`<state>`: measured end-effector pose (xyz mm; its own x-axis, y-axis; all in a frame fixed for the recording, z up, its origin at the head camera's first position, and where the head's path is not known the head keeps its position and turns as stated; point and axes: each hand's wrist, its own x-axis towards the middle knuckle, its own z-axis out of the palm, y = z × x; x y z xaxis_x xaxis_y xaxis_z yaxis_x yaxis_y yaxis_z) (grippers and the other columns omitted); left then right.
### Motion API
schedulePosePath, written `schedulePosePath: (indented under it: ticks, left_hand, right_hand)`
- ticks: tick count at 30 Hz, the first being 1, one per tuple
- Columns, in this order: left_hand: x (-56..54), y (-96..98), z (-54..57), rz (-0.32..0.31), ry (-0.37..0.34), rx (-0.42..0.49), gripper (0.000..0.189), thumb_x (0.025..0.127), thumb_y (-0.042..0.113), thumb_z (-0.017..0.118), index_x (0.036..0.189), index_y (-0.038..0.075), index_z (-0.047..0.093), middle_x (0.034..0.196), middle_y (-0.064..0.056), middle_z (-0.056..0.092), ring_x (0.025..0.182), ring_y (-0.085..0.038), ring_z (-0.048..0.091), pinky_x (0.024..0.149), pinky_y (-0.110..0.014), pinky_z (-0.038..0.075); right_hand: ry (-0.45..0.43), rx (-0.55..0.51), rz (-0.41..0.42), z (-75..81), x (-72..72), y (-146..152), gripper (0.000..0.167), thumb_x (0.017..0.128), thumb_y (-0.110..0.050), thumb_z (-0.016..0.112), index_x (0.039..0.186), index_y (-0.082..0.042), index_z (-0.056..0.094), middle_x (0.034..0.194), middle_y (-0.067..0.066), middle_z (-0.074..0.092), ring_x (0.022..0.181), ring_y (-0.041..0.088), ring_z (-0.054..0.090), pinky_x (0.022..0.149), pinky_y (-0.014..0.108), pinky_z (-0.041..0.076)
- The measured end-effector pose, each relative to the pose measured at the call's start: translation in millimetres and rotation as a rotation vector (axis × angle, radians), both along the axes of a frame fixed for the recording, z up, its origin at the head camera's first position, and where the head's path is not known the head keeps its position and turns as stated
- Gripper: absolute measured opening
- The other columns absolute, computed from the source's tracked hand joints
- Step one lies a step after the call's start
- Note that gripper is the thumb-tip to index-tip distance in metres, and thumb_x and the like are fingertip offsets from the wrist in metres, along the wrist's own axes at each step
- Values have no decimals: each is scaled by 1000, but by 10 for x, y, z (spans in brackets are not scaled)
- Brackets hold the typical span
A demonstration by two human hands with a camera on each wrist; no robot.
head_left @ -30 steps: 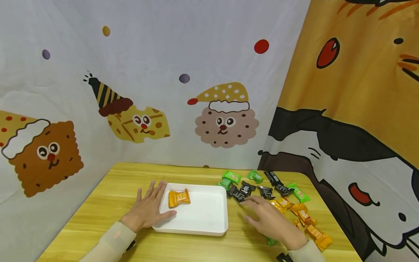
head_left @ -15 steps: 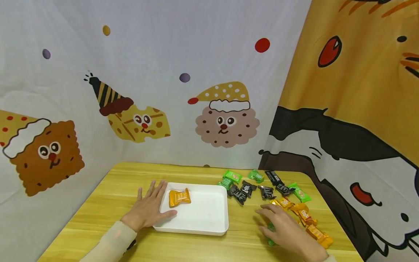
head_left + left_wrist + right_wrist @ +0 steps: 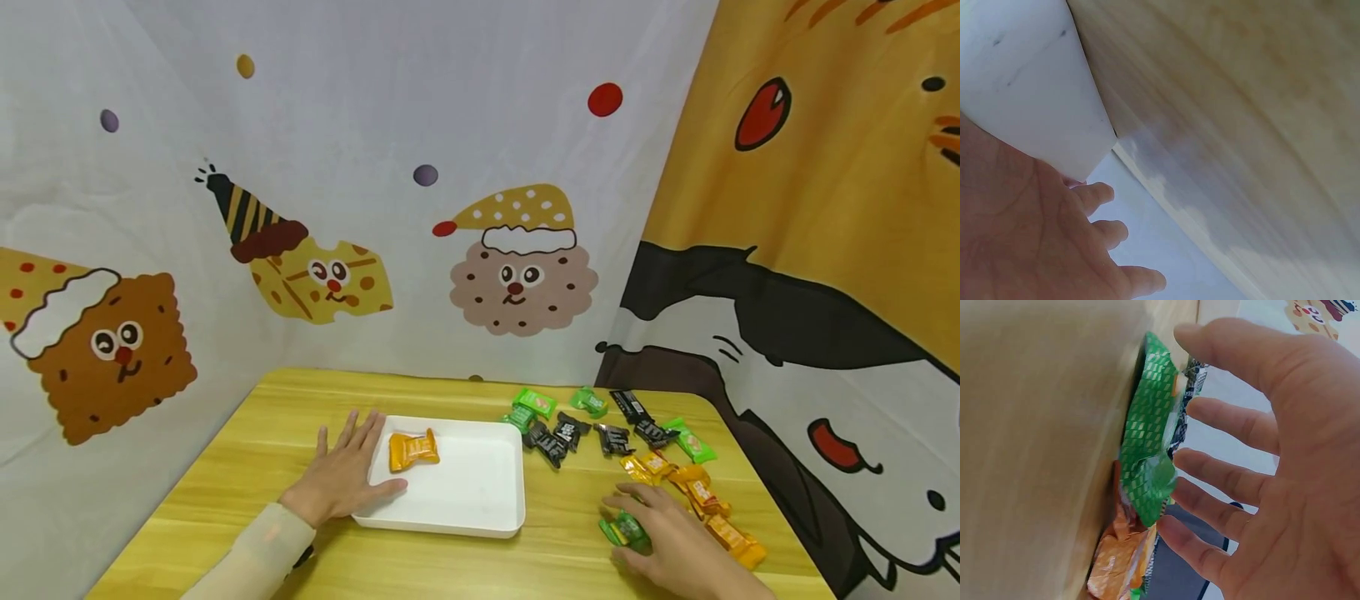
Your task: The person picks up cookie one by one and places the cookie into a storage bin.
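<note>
A white tray lies on the table with one orange-wrapped candy in its upper left part. My left hand rests along the tray's left side, fingers spread and thumb over the rim; the left wrist view shows its palm beside the tray's pale wall. To the right of the tray, my right hand hovers around a green-wrapped candy. In the right wrist view the fingers are spread beside that green candy, and no grip on it shows.
Several black-wrapped candies lie beyond the right hand, with green candies at the back. Several orange-wrapped candies lie along the table's right side. A printed cloth hangs behind the wooden table.
My right hand has moved right and toward me, from beside the black candies to the near green candy. The left hand and the tray have stayed in place.
</note>
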<state>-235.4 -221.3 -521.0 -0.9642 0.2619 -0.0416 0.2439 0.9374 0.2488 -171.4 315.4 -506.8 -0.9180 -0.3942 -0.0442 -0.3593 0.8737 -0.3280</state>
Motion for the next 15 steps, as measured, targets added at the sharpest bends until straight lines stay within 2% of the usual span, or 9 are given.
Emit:
schedulePosePath:
  ticks: [7,15]
  left_hand:
    - [22,9,-17,-2,-1,4,124,104,83,66,187,5,17,196,-20,19,182,-54,12,135,-95,6]
    - [3,9,-24,-1,0,1,125,104,84,66,187,5,16,196,-20,19,182,-54,12,135,-95,6]
  right_hand:
    - [-7,-10,38,-49,34,60,63,89,-48,101,145,-30,79,164,17,66,144,55,66,108,84,58]
    - [-14,-16,26,-59,6,75,55,90,-42,102,140,-30,81,162,16,68,143,50,68,105,86,58]
